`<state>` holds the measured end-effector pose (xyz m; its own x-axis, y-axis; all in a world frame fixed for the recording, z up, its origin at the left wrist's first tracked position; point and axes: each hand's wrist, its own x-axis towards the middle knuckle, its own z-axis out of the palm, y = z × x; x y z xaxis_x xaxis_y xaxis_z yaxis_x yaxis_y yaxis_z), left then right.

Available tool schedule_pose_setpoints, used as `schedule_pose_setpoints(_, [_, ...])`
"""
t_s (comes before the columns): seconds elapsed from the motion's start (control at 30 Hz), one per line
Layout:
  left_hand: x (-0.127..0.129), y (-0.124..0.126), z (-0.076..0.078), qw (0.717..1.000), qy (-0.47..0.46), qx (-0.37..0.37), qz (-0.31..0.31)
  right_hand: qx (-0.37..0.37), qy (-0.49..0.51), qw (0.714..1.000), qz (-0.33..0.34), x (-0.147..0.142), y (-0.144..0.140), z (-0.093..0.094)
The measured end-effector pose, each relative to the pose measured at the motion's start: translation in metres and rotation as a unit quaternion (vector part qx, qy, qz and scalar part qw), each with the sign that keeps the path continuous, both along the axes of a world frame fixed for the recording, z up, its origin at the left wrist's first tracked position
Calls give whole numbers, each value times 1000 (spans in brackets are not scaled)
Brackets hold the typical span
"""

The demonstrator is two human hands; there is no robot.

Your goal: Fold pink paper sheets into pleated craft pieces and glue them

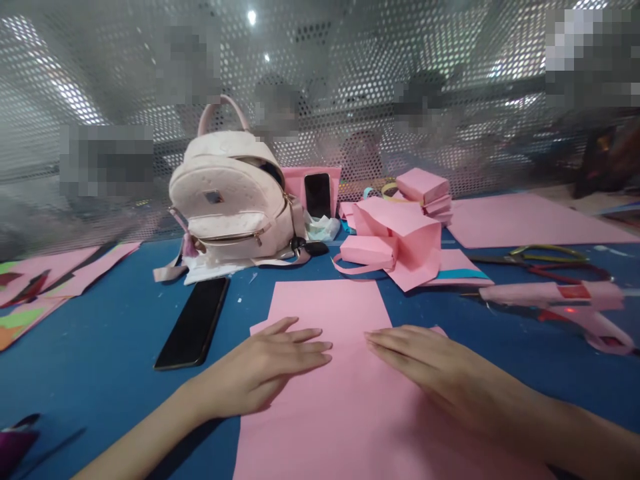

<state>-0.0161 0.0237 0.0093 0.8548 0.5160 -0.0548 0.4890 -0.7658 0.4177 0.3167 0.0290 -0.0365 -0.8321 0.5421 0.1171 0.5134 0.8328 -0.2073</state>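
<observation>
Two flat, open hands (left (260,373), right (430,373)) on pink paper (345,413), blue table (110,360).

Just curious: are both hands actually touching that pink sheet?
Touching. The head view shows the left hand and right hand lying flat, palms down, on the pink sheet.

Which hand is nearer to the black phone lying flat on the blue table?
Left. The left hand rests flat on the pink paper, just right of the black phone. The right hand lies farther right on the same sheet.

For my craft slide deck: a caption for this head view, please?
Both bare hands, left hand and right hand, press flat on a pink paper sheet.
</observation>
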Motion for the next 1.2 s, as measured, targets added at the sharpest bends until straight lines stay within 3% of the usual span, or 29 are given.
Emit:
schedule_pose_setpoints(0.7, [-6,0,-14,995,-33,77,-44,41,-38,998,-11,0,-2,3])
schedule_pose_setpoints(1.2, [-6,1,-13,994,-24,85,-58,59,-29,998,-7,1,-2,3])
